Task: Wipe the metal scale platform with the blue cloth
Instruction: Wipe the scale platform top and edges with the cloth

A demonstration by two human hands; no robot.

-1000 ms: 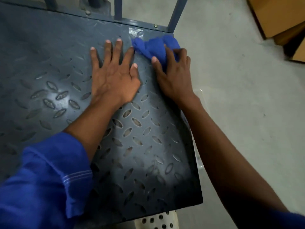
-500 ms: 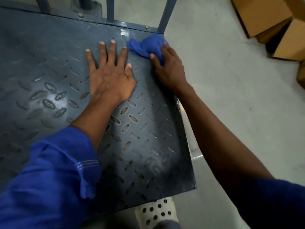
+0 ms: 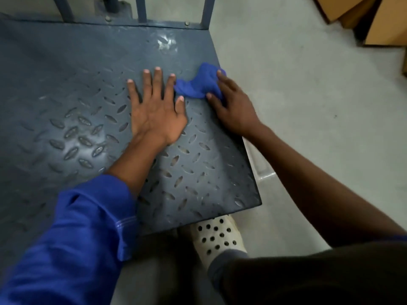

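The metal scale platform [image 3: 66, 89] is a dark grey tread plate that fills the left and middle of the head view. My left hand [image 3: 156, 111] lies flat on it, palm down with fingers spread, holding nothing. Just to its right, my right hand [image 3: 233, 106] presses the bunched blue cloth [image 3: 199, 84] onto the plate near its right edge. The cloth touches the left hand's index finger and thumb. Part of the cloth is hidden under my right fingers.
Grey upright bars [image 3: 141, 8] rise from the platform's far edge. Concrete floor [image 3: 308, 106] lies to the right, with cardboard boxes [image 3: 378, 20] at the top right. My foot in a white perforated shoe [image 3: 217, 236] stands at the platform's near edge.
My right hand has dragged the cloth from the platform's far right corner back toward me along the right edge. A shiny patch now shows near that corner. My left hand has stayed flat.
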